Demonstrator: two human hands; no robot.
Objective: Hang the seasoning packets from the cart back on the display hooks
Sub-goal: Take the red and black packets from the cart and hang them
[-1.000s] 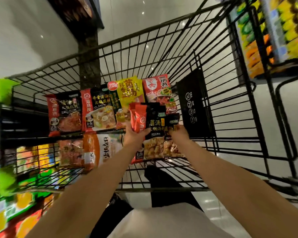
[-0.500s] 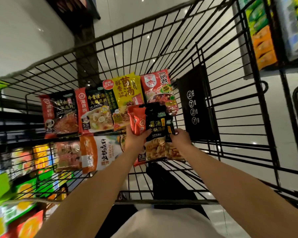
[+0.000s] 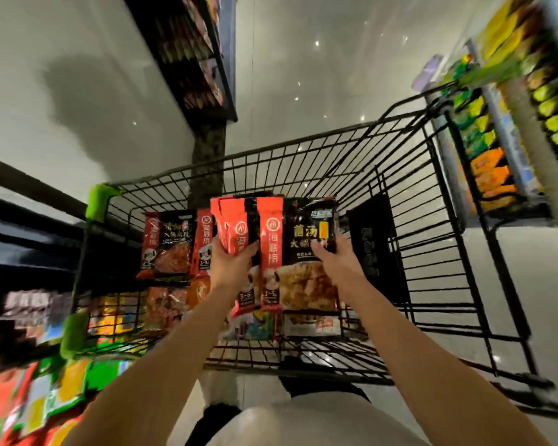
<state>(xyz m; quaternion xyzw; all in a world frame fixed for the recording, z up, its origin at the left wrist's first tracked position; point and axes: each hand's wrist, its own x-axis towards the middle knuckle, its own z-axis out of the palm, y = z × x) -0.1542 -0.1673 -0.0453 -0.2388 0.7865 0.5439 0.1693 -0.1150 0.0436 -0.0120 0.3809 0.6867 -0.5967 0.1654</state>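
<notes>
the bundle of seasoning packets (image 3: 273,252), gripped by the left hand (image 3: 231,265) and right hand (image 3: 334,262), had been raised above the cart (image 3: 432,252); hanging was judged next.

Both hands now hold the bunch of seasoning packets (image 3: 273,252) higher, above the cart (image 3: 432,252); the left hand (image 3: 234,262) and right hand (image 3: 335,259) sit farther apart, fanning the packets wider, hiding the yellow packet behind.
</notes>
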